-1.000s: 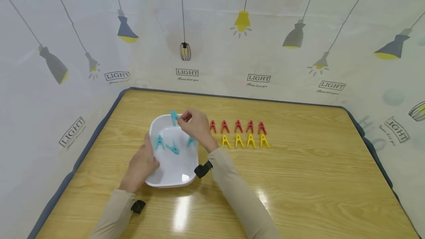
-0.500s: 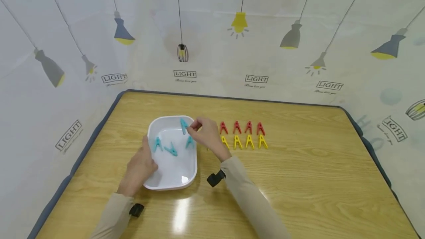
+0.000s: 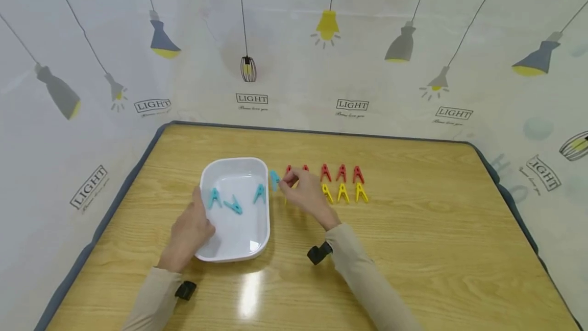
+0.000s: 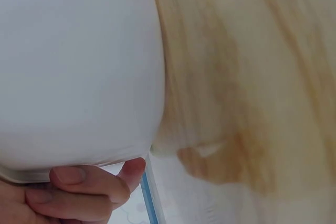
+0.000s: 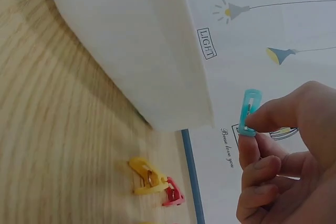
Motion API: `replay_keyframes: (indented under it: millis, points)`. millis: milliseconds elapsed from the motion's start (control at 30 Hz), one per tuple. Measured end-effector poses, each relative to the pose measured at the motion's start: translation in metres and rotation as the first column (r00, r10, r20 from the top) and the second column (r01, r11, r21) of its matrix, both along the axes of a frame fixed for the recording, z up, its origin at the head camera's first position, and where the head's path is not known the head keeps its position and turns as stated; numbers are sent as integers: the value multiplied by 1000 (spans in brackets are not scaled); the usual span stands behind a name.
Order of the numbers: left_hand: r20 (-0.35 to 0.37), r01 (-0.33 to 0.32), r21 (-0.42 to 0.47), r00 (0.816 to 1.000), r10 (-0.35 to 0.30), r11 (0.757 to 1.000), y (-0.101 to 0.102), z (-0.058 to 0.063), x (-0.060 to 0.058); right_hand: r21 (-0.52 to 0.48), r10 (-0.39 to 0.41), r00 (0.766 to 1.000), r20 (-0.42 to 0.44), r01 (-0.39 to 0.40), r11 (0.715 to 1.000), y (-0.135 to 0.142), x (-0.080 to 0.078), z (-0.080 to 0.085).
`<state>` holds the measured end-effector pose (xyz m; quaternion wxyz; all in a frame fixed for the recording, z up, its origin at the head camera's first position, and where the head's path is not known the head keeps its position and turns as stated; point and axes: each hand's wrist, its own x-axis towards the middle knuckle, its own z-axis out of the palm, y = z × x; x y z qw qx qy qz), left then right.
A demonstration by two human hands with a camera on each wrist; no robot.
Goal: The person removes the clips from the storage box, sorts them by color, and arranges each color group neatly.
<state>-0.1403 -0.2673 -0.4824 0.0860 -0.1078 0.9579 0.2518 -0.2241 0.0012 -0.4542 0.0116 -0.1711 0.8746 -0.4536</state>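
My right hand [image 3: 307, 195] pinches a light blue clothespin [image 3: 274, 180] between thumb and fingertip, just beyond the right rim of a white plastic basin [image 3: 235, 239]. In the right wrist view the same clothespin [image 5: 250, 113] stands roughly upright in the pinch. My left hand [image 3: 187, 231] holds the basin by its left side, thumb over the rim; the left wrist view shows curled fingers [image 4: 86, 179] against the basin's edge. Inside the basin lie three more blue clothespins, one at the left [image 3: 214, 198], one in the middle [image 3: 233, 205], one by the right wall [image 3: 259, 193].
To the right of the basin, red clothespins [image 3: 325, 172] lie in a row on the wooden table [image 3: 413, 239], with yellow clothespins [image 3: 343, 193] in a row before them. My right hand covers part of both rows. A lamp-printed wall covering [image 3: 294, 75] rises behind the table.
My right hand has carried the blue clothespin rightward, from over the basin's far rim to outside its right rim. My left hand has stayed on the basin.
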Motion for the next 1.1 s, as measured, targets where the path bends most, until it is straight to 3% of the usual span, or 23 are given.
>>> replay_keyframes:
  millis: [233, 600, 1100]
  points:
    - [-5, -2, -7, 1000, 2, 1000, -1, 1, 2, 4, 5, 1000, -22, -5, 1000, 13, 7, -6]
    - [-9, -10, -9, 1000, 10, 1000, -3, 4, 4, 106, 26, 1000, 11, -28, 994, 29, 17, -17]
    - [-3, -13, 6, 1000, 13, 1000, 0, 3, 1, 143, 26, 997, 68, -35, 989, 41, 35, -33]
